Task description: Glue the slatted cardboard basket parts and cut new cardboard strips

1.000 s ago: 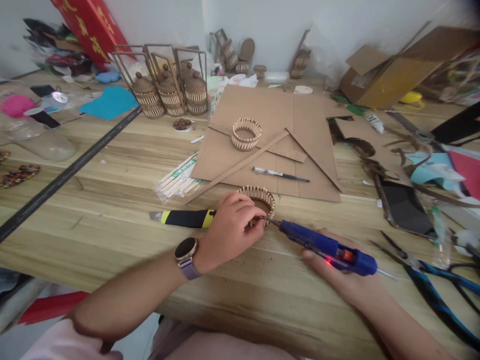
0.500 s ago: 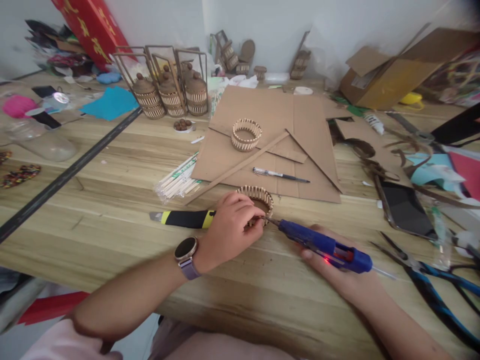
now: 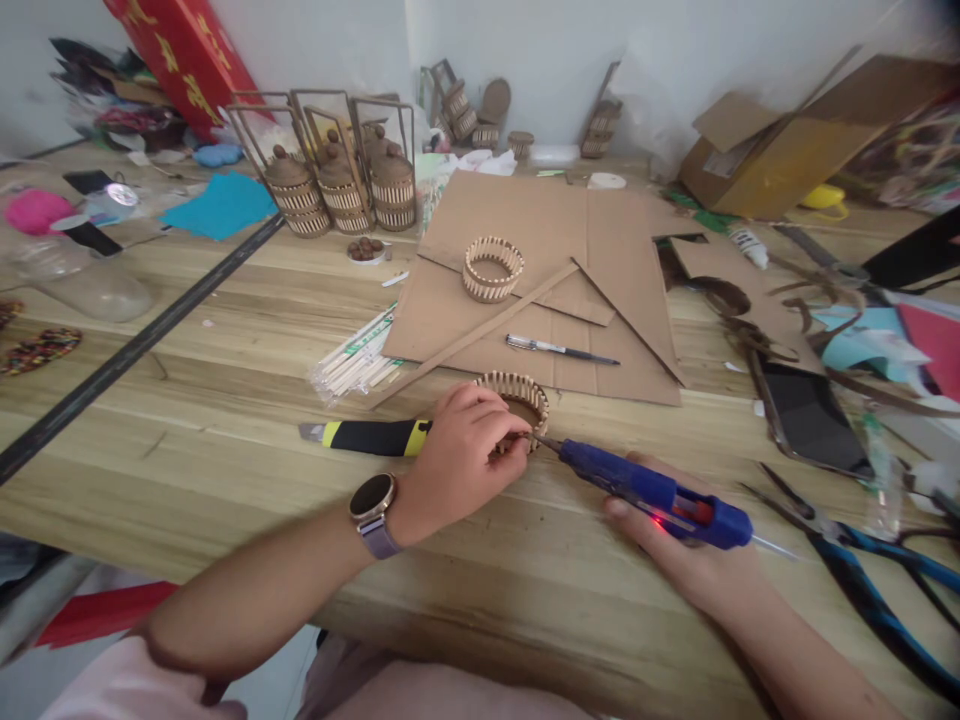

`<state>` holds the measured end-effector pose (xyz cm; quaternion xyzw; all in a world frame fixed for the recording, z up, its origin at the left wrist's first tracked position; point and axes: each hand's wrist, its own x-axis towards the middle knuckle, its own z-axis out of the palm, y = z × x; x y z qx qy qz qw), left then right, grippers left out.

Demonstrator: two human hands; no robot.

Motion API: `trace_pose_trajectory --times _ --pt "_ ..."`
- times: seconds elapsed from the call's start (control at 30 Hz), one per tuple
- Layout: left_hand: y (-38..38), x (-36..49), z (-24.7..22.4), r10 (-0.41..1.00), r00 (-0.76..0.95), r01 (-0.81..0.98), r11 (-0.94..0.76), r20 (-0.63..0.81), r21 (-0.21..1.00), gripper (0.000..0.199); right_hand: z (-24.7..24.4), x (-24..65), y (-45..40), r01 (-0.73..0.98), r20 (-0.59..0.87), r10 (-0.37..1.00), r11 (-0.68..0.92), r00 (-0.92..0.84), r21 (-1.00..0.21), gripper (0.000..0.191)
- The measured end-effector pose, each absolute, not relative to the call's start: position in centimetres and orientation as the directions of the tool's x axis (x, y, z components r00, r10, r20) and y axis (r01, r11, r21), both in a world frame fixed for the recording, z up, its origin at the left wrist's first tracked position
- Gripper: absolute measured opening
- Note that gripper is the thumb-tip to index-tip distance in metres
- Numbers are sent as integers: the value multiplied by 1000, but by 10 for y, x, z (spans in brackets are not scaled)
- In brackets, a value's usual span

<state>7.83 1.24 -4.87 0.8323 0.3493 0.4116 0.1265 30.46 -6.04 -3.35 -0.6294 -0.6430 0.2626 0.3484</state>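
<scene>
My left hand point(image 3: 476, 450) is closed at the near left side of a round slatted basket point(image 3: 536, 400), its thumb and fingers pinched by the rim. What lies between the fingertips is too small to make out. My right hand point(image 3: 675, 540) is wrapped round a blue glue gun point(image 3: 645, 480) with a red light and a clear glue stick at its back. The gun's nozzle points left and meets the basket's rim beside my left fingertips. A yellow and black utility knife point(image 3: 371, 437) lies partly behind my left hand.
Cardboard point(image 3: 630, 240) beyond the hands bears a second slatted ring point(image 3: 493, 270) and a pen point(image 3: 562, 350). Wrapped sticks point(image 3: 356, 360) lie left of it. Pliers point(image 3: 832, 540) and a phone point(image 3: 814, 415) are at the right; lidded baskets point(image 3: 345, 200) stand behind.
The glue gun and my right hand have shifted very slightly to the right. My left hand has hardly moved.
</scene>
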Motion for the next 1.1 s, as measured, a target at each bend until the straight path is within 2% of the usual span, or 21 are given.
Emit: trace_pose_trajectory --times 0.5,1.1 --pt "12 79 -48 660 423 467 -746 621 475 8 -37 305 -63 650 153 987 90 42 -754 32" --pt "12 78 -48 700 393 468 -710 596 526 8 -39 306 -63 669 206 978 136 26 -731 33"
